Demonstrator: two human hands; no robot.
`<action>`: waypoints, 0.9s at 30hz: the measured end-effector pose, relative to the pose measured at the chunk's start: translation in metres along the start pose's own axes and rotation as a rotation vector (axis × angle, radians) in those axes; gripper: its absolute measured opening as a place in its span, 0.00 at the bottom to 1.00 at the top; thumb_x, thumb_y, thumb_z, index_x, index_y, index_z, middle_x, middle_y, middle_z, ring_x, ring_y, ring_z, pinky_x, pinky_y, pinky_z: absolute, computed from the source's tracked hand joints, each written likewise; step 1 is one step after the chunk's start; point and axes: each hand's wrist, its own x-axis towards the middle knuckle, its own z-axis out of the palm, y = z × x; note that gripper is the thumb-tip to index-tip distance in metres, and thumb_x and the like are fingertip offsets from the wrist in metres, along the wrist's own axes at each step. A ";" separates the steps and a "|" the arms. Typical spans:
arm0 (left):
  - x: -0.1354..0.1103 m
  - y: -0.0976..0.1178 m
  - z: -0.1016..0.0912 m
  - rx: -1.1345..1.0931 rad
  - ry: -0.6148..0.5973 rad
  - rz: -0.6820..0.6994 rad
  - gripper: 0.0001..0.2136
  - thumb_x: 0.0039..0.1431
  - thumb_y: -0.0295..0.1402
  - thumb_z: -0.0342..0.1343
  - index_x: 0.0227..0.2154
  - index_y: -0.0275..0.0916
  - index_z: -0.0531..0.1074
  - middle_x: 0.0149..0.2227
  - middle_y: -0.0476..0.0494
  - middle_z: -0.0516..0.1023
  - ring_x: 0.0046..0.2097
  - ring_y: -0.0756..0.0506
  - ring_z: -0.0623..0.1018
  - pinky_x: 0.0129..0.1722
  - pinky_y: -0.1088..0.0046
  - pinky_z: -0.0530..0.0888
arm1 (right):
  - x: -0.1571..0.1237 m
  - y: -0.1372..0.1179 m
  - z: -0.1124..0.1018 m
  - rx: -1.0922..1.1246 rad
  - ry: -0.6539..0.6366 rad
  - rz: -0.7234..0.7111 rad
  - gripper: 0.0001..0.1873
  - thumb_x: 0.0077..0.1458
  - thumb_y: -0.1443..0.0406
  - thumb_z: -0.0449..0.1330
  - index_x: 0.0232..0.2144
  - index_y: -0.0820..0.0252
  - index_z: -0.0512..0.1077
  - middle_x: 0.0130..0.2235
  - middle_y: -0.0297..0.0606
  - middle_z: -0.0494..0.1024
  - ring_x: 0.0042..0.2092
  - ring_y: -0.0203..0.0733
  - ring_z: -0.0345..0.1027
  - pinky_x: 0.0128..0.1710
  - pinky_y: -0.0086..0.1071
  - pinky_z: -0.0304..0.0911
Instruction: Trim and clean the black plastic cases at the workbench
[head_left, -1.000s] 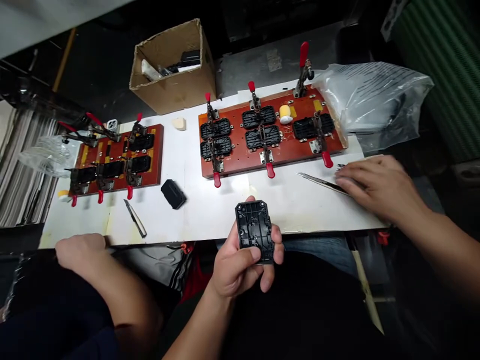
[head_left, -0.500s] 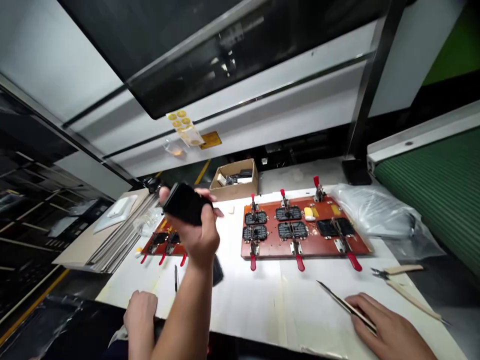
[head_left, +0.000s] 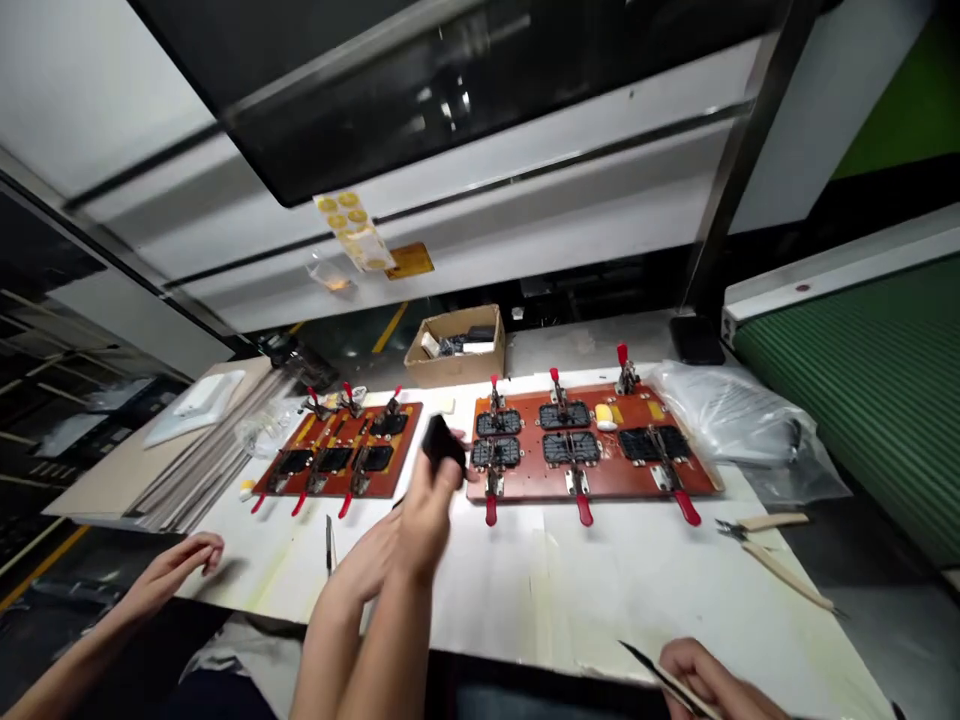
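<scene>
My left hand (head_left: 424, 505) is raised over the white table (head_left: 570, 590), shut on a small black plastic part (head_left: 442, 442). It holds the part just in front of the left end of the big red clamp board (head_left: 705, 480). That board carries several black parts under red-handled toggle clamps. At the bottom edge my right hand (head_left: 701, 675) is curled around a thin metal blade (head_left: 645, 662) that points left. Another person's hand (head_left: 367, 560) lies close beside my left forearm. A second hand of theirs (head_left: 180, 565) rests open at the table's left front edge.
A smaller red clamp board (head_left: 405, 410) sits to the left, with a knife (head_left: 328, 540) in front of it. A cardboard box (head_left: 454, 370) stands behind and a clear plastic bag (head_left: 735, 420) lies at the right. Beige-handled tools (head_left: 776, 560) lie near a green conveyor (head_left: 862, 390). Stacked sheets (head_left: 202, 450) are at far left.
My left hand has come down and to the right with the black part, toward the big board. The camera tilted up from lap level. The other person's hand moved left.
</scene>
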 end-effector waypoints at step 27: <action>-0.162 -0.026 0.040 -0.232 -0.470 -0.496 0.29 0.58 0.29 0.71 0.61 0.50 0.72 0.64 0.42 0.73 0.59 0.40 0.77 0.61 0.63 0.74 | -0.058 -0.001 0.021 0.245 -0.259 0.452 0.21 0.73 0.68 0.56 0.64 0.49 0.72 0.45 0.39 0.82 0.43 0.41 0.75 0.44 0.35 0.69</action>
